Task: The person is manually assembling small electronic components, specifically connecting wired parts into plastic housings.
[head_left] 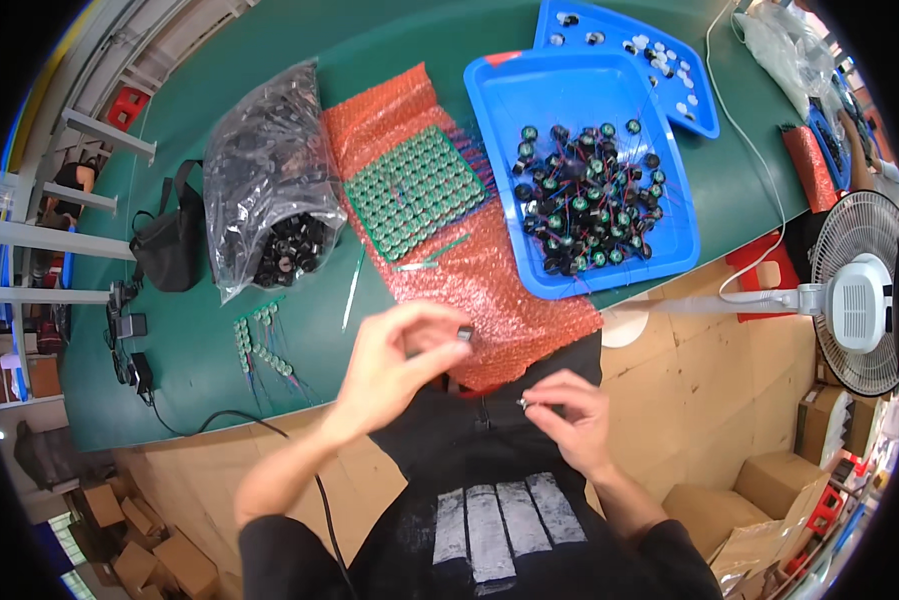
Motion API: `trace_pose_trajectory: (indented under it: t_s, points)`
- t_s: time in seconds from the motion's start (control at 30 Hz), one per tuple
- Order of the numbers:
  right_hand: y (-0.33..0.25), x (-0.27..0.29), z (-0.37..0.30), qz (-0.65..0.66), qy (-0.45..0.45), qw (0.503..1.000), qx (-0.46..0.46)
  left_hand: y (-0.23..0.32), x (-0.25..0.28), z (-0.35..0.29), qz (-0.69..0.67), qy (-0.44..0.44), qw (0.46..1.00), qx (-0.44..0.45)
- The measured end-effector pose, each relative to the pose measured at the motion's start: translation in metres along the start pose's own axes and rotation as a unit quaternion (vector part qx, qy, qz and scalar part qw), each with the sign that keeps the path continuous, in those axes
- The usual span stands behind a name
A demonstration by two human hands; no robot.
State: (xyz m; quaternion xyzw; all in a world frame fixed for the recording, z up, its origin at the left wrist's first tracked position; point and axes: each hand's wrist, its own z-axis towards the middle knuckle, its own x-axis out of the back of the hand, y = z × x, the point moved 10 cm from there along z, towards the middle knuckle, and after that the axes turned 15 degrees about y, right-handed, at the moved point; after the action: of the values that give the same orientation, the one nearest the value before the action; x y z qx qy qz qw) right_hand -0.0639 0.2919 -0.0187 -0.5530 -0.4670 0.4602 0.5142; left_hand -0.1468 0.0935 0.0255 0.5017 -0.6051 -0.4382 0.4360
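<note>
**Q:** What are the hands doing?

**A:** The person's left hand (394, 365) is over the near end of a sheet of red bubble wrap (534, 290). Its thumb and index finger are curved toward each other, nearly closed, with a small black part (465, 333) at their tips.

**Q:** And the other one?

**A:** The right hand (574, 415) is just beside it, past the edge of the wrap, in front of a dark shirt. Its fingers are pinched narrow around a tiny pale piece (524, 403), too small to identify. The hands are apart.

**Q:** What lies around them?

**A:** A green surface (184, 335) carries everything. Farther up the wrap lies a green panel (414, 190) of round units in rows. Left of it, a clear plastic bag (259, 125) slumps with its mouth toward the person, showing black parts (294, 248). Beyond the bag, to the left, is a black pouch (169, 248).

**Q:** And on the right?

**A:** A blue tray (579, 90) holds a heap of wired round pieces (594, 200), black with green faces. Behind it, a second blue tray (619, 28) holds scattered white and black pieces.
</note>
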Motion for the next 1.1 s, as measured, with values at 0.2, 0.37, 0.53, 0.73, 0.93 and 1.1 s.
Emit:
trace_pose_trajectory:
  t_s: [0.2,0.37,0.53,0.73,0.93,1.1]
  points:
    - [-0.07,-0.048,0.027,-0.004,-0.038,0.986,0.162,-0.076,0.017,-0.091,-0.417,0.078,0.884,0.198]
    - [-0.051,-0.084,0.018,-0.037,-0.103,0.984,0.138,-0.017,0.202,-0.173,-0.175,0.362,0.915,-0.042]
    - [-0.031,-0.094,0.006,-0.066,-0.118,0.986,0.094,-0.05,0.317,-0.35,0.177,0.525,0.813,0.18]
    - [-0.008,-0.09,0.003,-0.073,-0.096,0.993,0.016,-0.204,0.139,-0.378,-0.055,0.356,0.84,0.406]
    - [-0.05,-0.077,0.006,-0.077,-0.091,0.985,0.124,-0.138,-0.011,-0.152,-0.436,0.086,0.874,0.196]
    - [-0.106,-0.071,0.002,-0.094,-0.079,0.945,0.303,-0.079,-0.032,-0.093,-0.508,0.012,0.852,0.127]
